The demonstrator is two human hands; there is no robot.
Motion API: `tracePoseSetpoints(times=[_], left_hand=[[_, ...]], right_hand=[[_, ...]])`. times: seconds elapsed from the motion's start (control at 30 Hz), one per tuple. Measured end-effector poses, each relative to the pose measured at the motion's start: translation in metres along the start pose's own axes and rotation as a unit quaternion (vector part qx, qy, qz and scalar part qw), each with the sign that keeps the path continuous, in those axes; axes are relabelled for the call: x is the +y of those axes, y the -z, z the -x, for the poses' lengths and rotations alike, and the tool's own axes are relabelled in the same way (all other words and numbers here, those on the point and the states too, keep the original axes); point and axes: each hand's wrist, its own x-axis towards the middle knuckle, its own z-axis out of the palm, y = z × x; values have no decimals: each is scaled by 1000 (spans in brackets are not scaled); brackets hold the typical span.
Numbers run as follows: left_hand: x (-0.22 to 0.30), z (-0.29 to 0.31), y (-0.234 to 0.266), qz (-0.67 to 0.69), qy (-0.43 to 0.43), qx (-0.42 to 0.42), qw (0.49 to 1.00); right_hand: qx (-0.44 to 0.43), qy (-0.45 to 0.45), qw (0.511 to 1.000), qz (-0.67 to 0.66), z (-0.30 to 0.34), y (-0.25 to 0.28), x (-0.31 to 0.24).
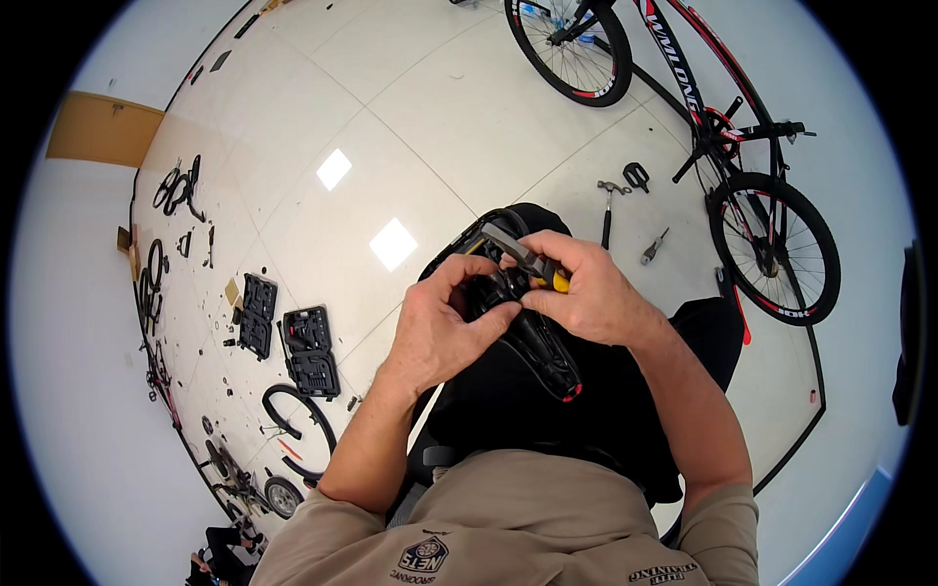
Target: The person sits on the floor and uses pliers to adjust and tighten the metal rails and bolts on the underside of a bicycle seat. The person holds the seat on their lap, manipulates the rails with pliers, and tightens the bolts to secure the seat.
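Seated, you hold a black bicycle saddle (542, 354) on your lap (625, 391), its long axis running from far left to near right, the narrow, red-tipped nose pointing near and right, the broader end far and left. Your left hand (440, 313) pinches a black fitting (496, 289) on the saddle between thumb and fingers; your right hand (598, 293) is closed around yellow-handled pliers (528, 259), their metal head angled far and left above the saddle. To your left, two black tool cases (258, 317) (311, 354) lie open on the floor (283, 107), dark pieces set in their trays, too small to identify. A hammer (608, 210) lies at far right.
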Motion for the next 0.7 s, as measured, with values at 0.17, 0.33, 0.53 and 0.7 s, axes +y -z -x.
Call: tracePoseSetpoints(times=[0.17,0.33,0.53,0.7], left_hand=[[-3,-14,14,-58,-43,20,997],[-1,-20,19,-160,-42,-14,986],[8,-16,12,-150,7,-6,989],[-15,-12,0,-166,-133,33,976]], right_hand=[[-21,-15,1000,1,-24,5,-9],[-46,-44,998,28,-29,5,-1],[-20,-69,997,22,-21,6,3],[-20,-71,997,34,-20,8,8]])
